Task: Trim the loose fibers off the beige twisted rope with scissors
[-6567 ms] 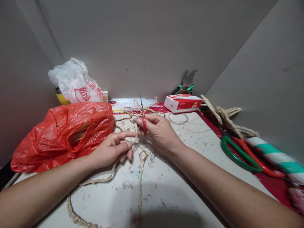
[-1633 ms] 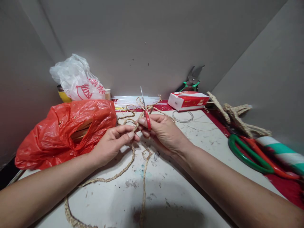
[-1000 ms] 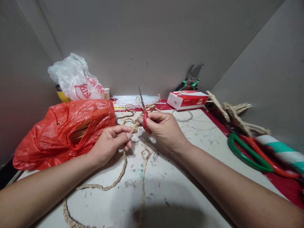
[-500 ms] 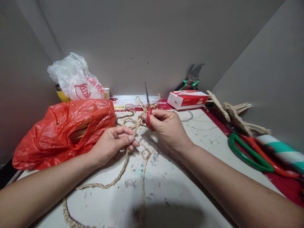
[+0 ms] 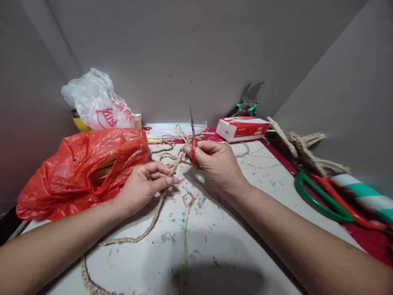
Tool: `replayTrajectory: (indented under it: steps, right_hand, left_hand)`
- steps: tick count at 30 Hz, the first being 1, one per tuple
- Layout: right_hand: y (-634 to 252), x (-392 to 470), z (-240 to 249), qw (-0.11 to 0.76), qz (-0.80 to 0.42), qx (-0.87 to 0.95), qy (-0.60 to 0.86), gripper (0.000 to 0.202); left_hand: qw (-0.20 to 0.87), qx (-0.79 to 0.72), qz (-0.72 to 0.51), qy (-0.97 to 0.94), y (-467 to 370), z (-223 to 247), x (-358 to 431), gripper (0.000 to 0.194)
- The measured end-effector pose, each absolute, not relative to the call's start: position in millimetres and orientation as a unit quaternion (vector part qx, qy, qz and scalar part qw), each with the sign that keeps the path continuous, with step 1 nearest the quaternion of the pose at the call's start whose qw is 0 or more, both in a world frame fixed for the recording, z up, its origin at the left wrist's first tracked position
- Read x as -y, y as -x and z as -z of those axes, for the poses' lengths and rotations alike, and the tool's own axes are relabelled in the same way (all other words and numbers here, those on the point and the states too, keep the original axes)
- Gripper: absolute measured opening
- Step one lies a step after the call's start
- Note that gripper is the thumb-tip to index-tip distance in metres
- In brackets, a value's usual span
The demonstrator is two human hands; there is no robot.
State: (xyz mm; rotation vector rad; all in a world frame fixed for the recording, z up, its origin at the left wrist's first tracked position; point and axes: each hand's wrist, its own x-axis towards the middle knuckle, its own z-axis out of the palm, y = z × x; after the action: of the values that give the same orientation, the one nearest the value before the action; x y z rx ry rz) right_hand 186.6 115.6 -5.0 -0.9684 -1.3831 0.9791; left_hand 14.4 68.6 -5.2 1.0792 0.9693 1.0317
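Observation:
A braided straw cord [image 5: 155, 219] runs from the table's lower left up through both hands. My left hand [image 5: 150, 182] is closed on it, thumb and fingers pinching the braid. In my right hand [image 5: 213, 162] is a pair of small scissors [image 5: 193, 147] with red handles, blades pointing up and away from the cord. The thumb and fingertips of that hand also meet the cord near its far end, where loose, frayed strands [image 5: 181, 132] spread out. A second length of cord [image 5: 185, 241] lies below, its tip unravelled.
A red plastic bag [image 5: 73, 164] with sticks inside sits left, a white plastic bag [image 5: 92, 98] behind it. At the back are clear sticks [image 5: 172, 128], a red-and-white box [image 5: 242, 129] and pruning shears [image 5: 248, 100]. Right: green-and-orange handles [image 5: 322, 198], straw braids [image 5: 303, 149], a striped roll [image 5: 362, 192].
My left hand has shifted slightly along the cord, its fingers drawn closer in. The scissors have moved a touch to the right with my right hand.

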Motion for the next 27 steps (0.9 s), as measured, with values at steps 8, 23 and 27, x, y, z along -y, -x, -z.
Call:
replayTrajectory:
  steps: [8,23,27]
  right_hand:
    - [-188.2,-119.8,8.6,0.574,-0.414,0.576,0.409,0.032]
    - [-193.7,-106.2,4.2,0.330,-0.062,0.849,0.408,0.026]
    - [-194.6,-105.1,4.1,0.230,0.037,0.860,0.455,0.032]
  left_hand:
    - [0.602,-0.436,-0.453,-0.492,-15.6,3.8,-67.0,0.018]
    - [0.547,-0.488,-0.540,-0.413,-9.1,8.1,-83.2,0.024]
    - [0.553,-0.478,-0.553,-0.400,-9.2,7.7,-83.2,0.025]
